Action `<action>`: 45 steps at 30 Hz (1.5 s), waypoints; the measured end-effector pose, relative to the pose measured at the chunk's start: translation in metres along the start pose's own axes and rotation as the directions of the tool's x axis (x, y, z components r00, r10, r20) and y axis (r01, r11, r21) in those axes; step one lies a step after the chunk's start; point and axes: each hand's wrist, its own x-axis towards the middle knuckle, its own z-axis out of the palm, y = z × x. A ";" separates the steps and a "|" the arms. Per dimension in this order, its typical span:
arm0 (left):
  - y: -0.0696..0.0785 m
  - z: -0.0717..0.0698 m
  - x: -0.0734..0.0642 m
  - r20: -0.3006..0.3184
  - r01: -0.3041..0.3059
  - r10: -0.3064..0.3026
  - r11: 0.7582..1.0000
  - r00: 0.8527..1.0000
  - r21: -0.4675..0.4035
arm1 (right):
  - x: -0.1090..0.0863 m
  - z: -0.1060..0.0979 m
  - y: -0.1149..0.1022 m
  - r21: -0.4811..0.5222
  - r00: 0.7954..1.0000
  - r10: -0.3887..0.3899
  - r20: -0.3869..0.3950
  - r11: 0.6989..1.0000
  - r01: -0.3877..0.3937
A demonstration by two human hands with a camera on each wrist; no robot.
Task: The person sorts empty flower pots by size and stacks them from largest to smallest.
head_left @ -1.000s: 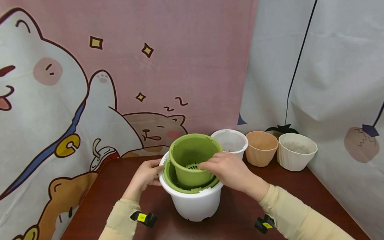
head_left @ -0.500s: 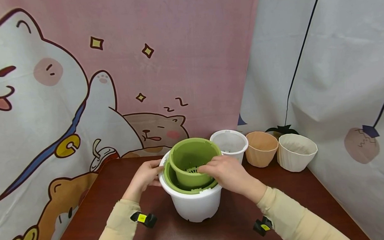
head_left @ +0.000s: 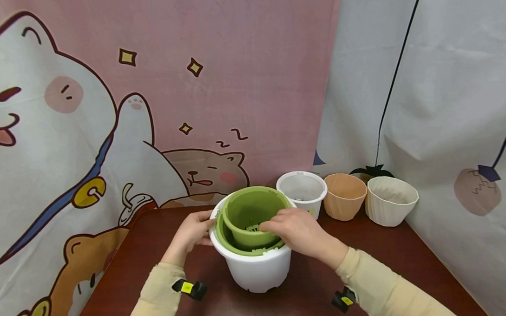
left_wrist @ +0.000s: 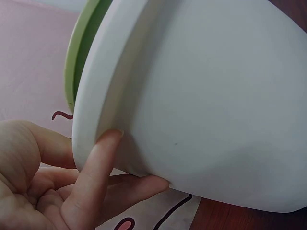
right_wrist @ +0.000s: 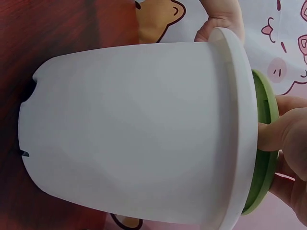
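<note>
A large white flower pot (head_left: 259, 271) stands upright on the table. Nested in it is a green flower pot (head_left: 227, 240), and a smaller green flower pot (head_left: 254, 206) with a slotted base sits inside that one, its rim above the others. My left hand (head_left: 193, 231) grips the white pot's rim at its left side; in the left wrist view the fingers (left_wrist: 96, 172) lie under the rim. With my right hand (head_left: 295, 233), I pinch the smaller green pot's right rim. The right wrist view shows the white pot's side (right_wrist: 134, 129) and a green rim (right_wrist: 261, 177) beyond it.
Behind and to the right stand a white pot (head_left: 313, 204), an orange pot (head_left: 345, 203) and a cream ribbed pot (head_left: 388, 209). A printed cloth (head_left: 254, 83) hangs along the dark red table's (head_left: 353, 275) back and sides.
The smaller green pot has sunk lower inside the nested pots, and my right hand has come down with it, slightly leftward. My left hand has stayed on the white rim.
</note>
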 end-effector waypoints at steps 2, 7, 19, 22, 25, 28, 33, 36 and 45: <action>-0.001 0.000 0.000 0.001 -0.001 0.001 1.000 1.000 -0.001 | 0.000 0.001 0.000 0.001 1.000 0.002 0.008 1.000 -0.002; -0.001 0.000 0.000 -0.001 -0.011 0.011 1.000 1.000 0.008 | -0.001 0.003 0.001 0.000 1.000 0.012 0.026 1.000 -0.012; -0.001 0.000 0.001 -0.004 -0.008 0.008 1.000 1.000 0.011 | -0.002 0.007 0.000 -0.020 0.998 0.019 0.063 1.000 -0.018; -0.001 0.000 0.001 -0.005 -0.008 0.008 1.000 1.000 0.012 | -0.001 0.007 -0.001 -0.018 0.998 0.018 0.068 1.000 -0.017; -0.001 0.000 0.001 -0.006 -0.006 0.007 1.000 1.000 0.014 | 0.000 0.007 -0.002 -0.025 0.997 0.020 0.071 1.000 -0.018; -0.001 0.000 0.000 -0.007 -0.002 0.002 1.000 1.000 0.013 | 0.000 0.008 -0.002 -0.036 0.997 0.023 0.078 0.999 -0.020; 0.000 0.000 0.000 -0.007 0.000 0.000 1.000 1.000 0.009 | 0.000 0.009 -0.003 -0.046 0.995 0.028 0.093 0.999 -0.024; 0.001 0.000 0.000 -0.005 -0.001 0.001 1.000 1.000 0.008 | 0.000 0.010 -0.003 -0.038 0.995 0.029 0.098 0.999 -0.025; 0.001 0.000 0.000 -0.005 -0.003 0.003 1.000 1.000 0.012 | 0.003 0.008 -0.003 0.024 0.992 0.035 0.122 0.999 -0.038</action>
